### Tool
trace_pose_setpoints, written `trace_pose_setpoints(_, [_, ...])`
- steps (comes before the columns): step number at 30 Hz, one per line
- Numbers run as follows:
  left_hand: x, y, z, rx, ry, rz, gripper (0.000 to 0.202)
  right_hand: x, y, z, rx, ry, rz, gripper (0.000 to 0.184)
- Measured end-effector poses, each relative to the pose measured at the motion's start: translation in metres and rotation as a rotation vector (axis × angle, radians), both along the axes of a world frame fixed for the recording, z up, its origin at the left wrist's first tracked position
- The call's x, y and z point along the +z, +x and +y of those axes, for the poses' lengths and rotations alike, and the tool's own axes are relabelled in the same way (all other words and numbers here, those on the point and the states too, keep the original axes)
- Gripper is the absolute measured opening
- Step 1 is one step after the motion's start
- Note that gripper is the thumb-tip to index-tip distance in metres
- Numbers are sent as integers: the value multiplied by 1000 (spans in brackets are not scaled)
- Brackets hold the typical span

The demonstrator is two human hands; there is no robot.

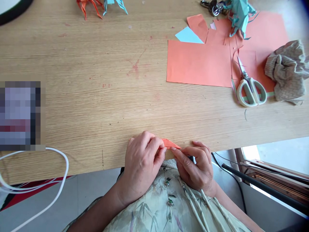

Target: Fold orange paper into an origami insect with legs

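A small folded piece of orange paper (171, 143) is held at the near edge of the table, its pointed end towards the right. My left hand (145, 164) pinches its left part between thumb and curled fingers, which cover that end. From the right, my right hand (195, 166) grips the near edge of the paper close to its tip with its fingertips. Part of the fold under the fingers is hidden.
Scissors (251, 91) lie on orange sheets (199, 62) at the right, beside a crumpled beige cloth (288, 71). Blue-green origami (240, 16) and keys (213, 7) are at the far right; orange origami (89, 6) is at the far left. A white cable (66, 167) loops at the left.
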State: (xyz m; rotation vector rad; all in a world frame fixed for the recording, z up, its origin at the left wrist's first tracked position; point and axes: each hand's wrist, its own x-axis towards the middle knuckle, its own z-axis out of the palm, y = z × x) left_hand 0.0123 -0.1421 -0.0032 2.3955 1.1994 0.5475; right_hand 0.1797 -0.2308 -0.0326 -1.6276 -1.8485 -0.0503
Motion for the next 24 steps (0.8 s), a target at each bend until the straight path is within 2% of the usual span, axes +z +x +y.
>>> trace_pose_setpoints(7, [0,-1,0,-4,3,4,12,-2,0,-1,12,29,31,33])
trace_pose_setpoints(19, [0,1,-1,12,-19,13,12,-12,8,-14,4,47,31,59])
trace_pose_setpoints(24, [0,1,-2,29,-36,7,13,-13,14,-18,21,45,8,62])
